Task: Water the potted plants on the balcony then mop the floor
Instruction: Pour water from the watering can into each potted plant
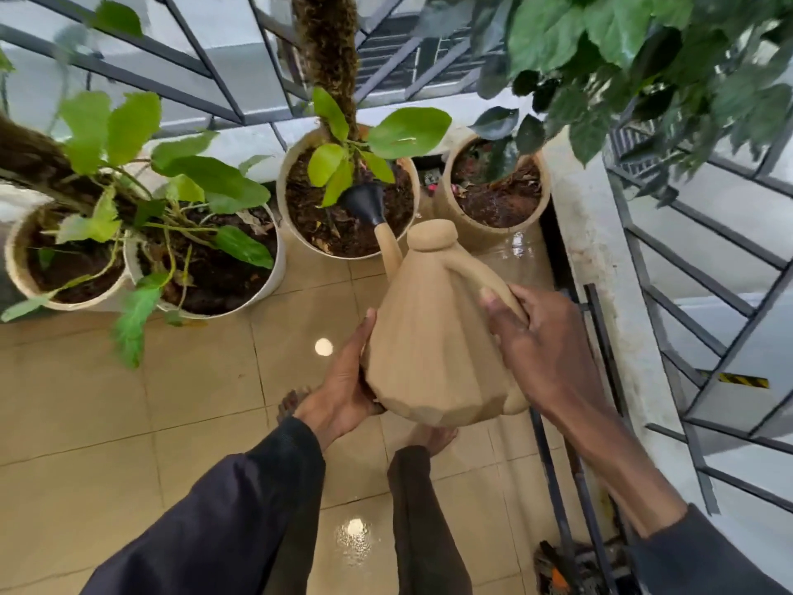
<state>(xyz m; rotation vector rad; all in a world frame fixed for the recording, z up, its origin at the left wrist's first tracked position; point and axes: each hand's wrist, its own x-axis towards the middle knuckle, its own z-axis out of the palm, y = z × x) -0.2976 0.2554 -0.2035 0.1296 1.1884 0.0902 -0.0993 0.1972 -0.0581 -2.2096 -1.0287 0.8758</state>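
Watering can [433,337], one, tan, is held above the floor [171,423], tilted forward with its black rose [367,204] over the soil of the middle pot [283,208]. No water can be made out leaving the rose. The right hand [540,345] grips the handle [485,277], fingers wrapped round it. The left hand [343,380] lies flat against the can's lower side, fingers straight, bearing it from beneath.

Four pots stand in a row along the railing [686,294]. The left pot [13,255] touches a white pot [274,268], both under trailing green leaves. The middle pot carries a moss pole and a few light leaves. The right pot [545,195], under darker foliage, has wet, dark soil. Two bare feet show below the can, on glossy beige tiles with two bright reflections.
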